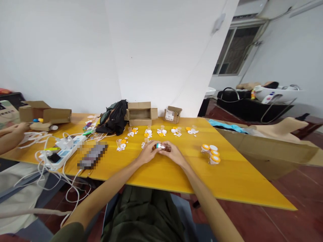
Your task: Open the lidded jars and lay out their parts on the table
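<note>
My left hand (148, 152) and my right hand (171, 152) meet over the yellow table (156, 174), fingers closed around one small jar (160, 146) between them. The jar lies on its side, with a white and teal part showing; its rest is hidden by my fingers. Beyond my hands are small groups of clear cups, white discs and orange rings, such as this orange ring (160, 134) and white disc (164, 132). Several lidded jars (214, 158) with orange and white tops stand to the right.
A power strip (68, 153) with tangled white cables and a blurred phone (93, 156) lie left. Open cardboard boxes (140, 122) and a black bag (114, 117) sit along the wall. Another person's hand (21, 127) is at far left, near a carton (59, 115).
</note>
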A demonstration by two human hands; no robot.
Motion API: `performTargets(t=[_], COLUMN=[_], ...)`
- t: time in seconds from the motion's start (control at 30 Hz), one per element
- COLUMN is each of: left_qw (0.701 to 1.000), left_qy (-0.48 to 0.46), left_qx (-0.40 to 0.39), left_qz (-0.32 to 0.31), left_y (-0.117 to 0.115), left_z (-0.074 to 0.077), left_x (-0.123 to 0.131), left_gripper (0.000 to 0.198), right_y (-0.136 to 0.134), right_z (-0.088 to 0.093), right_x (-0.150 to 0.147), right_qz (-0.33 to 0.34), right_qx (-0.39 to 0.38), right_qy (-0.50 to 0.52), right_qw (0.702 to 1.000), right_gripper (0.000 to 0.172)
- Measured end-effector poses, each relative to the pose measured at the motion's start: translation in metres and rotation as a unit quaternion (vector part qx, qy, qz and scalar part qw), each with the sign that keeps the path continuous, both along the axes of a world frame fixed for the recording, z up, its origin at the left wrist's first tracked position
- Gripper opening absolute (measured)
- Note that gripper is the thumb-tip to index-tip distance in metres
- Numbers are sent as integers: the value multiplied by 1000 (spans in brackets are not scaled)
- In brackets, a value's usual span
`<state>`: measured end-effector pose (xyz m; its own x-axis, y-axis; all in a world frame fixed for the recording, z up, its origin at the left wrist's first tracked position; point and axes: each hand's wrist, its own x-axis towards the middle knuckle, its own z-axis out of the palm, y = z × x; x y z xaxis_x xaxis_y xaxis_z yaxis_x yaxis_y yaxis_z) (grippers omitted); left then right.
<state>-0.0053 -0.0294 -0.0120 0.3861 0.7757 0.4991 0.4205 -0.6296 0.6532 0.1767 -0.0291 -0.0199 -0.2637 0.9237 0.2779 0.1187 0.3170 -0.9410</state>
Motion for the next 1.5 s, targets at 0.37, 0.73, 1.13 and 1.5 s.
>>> performTargets(t=[0.37,0.73,1.13,1.5], left_qw=[997,992,988,986], left_qy=[-48,-71,-82,-109], left_qx=[-59,-101,-121,-123], left_qz=[-32,-29,-39,-28], left_y=[2,5,2,6], left_z=[-6,-11,-5,-11], left_x=[2,3,3,4], left_gripper=[26,24,19,23], right_y=[3,3,-1,-3], right_z=[0,1,1,2], right_x=[6,6,4,1], right_qz=[-12,-10,-12,-40], right_qx=[-71,-25,0,-3], right_qy=[50,31,7,-8], right_qw=[996,999,1000,999], right_gripper=[46,46,44,52])
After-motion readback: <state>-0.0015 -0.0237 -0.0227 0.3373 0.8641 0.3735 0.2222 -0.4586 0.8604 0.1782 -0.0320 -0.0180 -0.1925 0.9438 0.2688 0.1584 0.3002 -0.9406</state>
